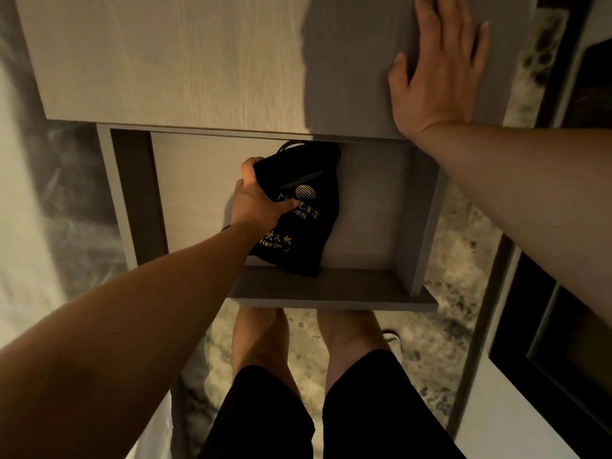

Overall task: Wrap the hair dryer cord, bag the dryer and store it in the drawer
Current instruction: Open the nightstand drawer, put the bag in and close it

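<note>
1. Cabinet top (165, 61): pale wood-grain slab filling the frame from 10 to 1 o'clock. It overhangs the far edge of the open drawer.
2. Drawer (331, 289): pulled out toward the person, near frame centre. Front wall at 6 o'clock, side walls at 9 and 3. The pale floor shows either side of the bag.
3. Patterned floor (447, 342) and the person's legs (258, 342) in black shorts lie below the drawer, at 6 o'clock.
4. Right hand (437, 71): at 1 o'clock, palm flat on the cabinet top, fingers straight and slightly spread, holding nothing. Judged to be bracing; well apart from the bag.
5. Black drawstring bag (308, 226): gold print reads "Hair Dr…" and "HOTEL". It lies inside the drawer, long axis from 12 to 6 o'clock, neck and drawstring loop at 12 under the overhang, base touching the front wall. The dryer itself is not visible; presumably inside.
6. Left hand (255, 200): grips the bag's upper left flank, thumb over the front face, fingers curled behind the fabric. The bag's bulk lies to 3 o'clock of the fingers.
7. Judgement: storing is almost done. The left hand is the nearer; it only has to release and withdraw toward 7 o'clock before the drawer shuts.
</note>
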A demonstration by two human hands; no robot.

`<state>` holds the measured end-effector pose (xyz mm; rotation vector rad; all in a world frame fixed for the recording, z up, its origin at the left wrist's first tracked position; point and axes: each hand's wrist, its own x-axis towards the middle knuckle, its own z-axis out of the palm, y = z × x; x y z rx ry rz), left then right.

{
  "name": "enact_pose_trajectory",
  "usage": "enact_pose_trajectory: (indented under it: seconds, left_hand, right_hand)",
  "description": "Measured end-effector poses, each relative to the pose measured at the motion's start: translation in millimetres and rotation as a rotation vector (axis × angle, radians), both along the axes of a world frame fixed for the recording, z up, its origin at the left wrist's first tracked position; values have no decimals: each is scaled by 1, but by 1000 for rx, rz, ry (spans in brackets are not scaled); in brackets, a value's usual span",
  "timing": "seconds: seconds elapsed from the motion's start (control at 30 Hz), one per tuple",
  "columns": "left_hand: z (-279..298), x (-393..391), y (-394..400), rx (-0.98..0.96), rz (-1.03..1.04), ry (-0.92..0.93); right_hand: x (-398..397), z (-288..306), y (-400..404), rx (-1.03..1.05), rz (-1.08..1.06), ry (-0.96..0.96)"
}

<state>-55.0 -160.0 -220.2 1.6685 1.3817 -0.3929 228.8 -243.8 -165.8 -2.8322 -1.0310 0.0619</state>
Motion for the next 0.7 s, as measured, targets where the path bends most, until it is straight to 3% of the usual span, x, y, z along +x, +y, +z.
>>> enact_pose_trajectory:
  seconds: [0.23,0.5,0.57,0.7]
  left_hand:
    - [43,1,3,133,-83,5]
    - [104,12,23,358,-416,-302]
    - [108,31,39,449,-498,-391]
    - [102,75,72,696,-694,-479]
  right_hand:
    - [-17,8,-14,28,-2,149]
    - [-148,46,-124,-133,92,536]
    - [-176,48,-156,-161,-55,584]
    - [-211,46,-204,-254,-618,637]
